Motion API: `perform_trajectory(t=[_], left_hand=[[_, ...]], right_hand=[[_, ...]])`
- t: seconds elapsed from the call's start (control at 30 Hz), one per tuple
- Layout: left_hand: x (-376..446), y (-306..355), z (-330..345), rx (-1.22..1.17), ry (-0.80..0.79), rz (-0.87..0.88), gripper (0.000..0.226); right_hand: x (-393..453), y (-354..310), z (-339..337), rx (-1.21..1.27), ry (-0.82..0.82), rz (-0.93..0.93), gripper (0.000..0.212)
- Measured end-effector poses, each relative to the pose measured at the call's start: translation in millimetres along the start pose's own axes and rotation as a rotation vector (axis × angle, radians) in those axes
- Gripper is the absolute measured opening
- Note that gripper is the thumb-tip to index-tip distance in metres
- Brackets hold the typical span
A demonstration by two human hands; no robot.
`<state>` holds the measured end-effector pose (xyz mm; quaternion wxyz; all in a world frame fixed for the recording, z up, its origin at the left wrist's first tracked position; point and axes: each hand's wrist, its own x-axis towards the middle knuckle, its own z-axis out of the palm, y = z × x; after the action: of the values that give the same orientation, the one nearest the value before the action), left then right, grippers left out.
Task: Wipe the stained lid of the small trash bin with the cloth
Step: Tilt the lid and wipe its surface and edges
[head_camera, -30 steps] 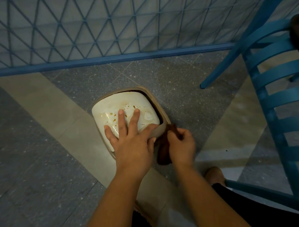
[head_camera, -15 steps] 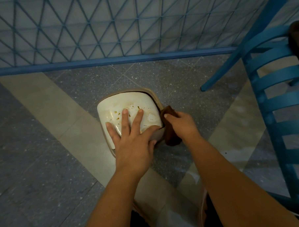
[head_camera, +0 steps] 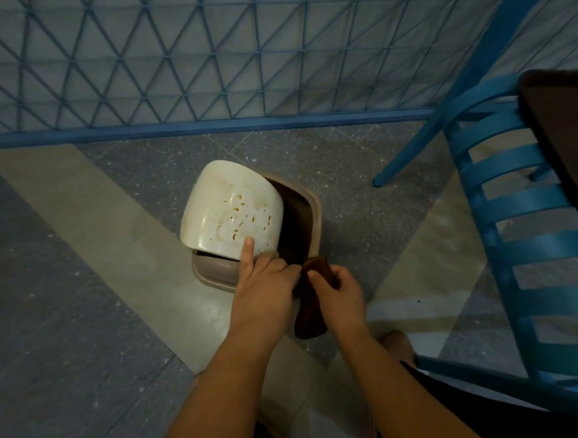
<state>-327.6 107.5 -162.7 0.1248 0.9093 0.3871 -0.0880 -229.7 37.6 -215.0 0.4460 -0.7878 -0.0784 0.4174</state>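
Lid [head_camera: 231, 208] tilted, stains exposed | your left hand [head_camera: 262, 286] gripped its edge, steadying | right hand [head_camera: 337, 291] clutched cloth [head_camera: 310, 312], poised beside the bin [head_camera: 308, 204]

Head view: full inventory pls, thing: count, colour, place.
lid: 1, cream with brown stains, tilted open on the bin
trash bin: 1, beige, on the floor, centre
cloth: 1, brown, near the bin's front right
chair: 1, blue, right
lattice fence: 1, blue, top
floor: grey and beige tiles
left hand: 1, index finger on the lid, holding its near edge
right hand: 1, holds the cloth
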Motion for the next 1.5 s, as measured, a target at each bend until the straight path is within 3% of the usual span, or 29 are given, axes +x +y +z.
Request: perform_trajectory(t=[0.1,0.33,0.63,0.77,0.97,1.1,1.23,1.5], left_hand=[[1.6,1.8,-0.1,0.007,-0.001,-0.009,0.035],[5.8,2.7,2.1,0.04,-0.044,-0.025,0.038],[10.4,6.4,2.8,0.026,-0.021,-0.072,0.021],[11.4,4.7,3.6,0.031,-0.044,-0.069,0.023],[12.8,4.1,3.9,0.056,-0.04,-0.067,0.035],[11.8,5.8,5.2,0.053,-0.038,-0.076,0.03],[7.8,7.1,6.0,0.068,-0.029,-0.06,0.026],[8.2,3.8,6.0,0.028,-0.022,-0.057,0.028]], right_hand=[[-12.1,7.1,1.0,-0.055,-0.001,-0.058,0.005],[24.5,-17.8,4.5,-0.077,0.122,-0.03,0.01],[-25.6,13.9,15.5,-0.013,0.1,-0.092,0.013],[5.5,-6.5,9.1,-0.024,0.126,-0.063,0.005],[54.1,-53.0,9.1,-0.196,0.116,-0.114,0.014],[34.9,-27.8,10.3,-0.099,0.16,-0.132,0.014],[2.8,4.3,6.0,-0.102,0.102,-0.151,0.011],[61.5,-41.9,5.6,-0.516,0.101,-0.336,0.015]])
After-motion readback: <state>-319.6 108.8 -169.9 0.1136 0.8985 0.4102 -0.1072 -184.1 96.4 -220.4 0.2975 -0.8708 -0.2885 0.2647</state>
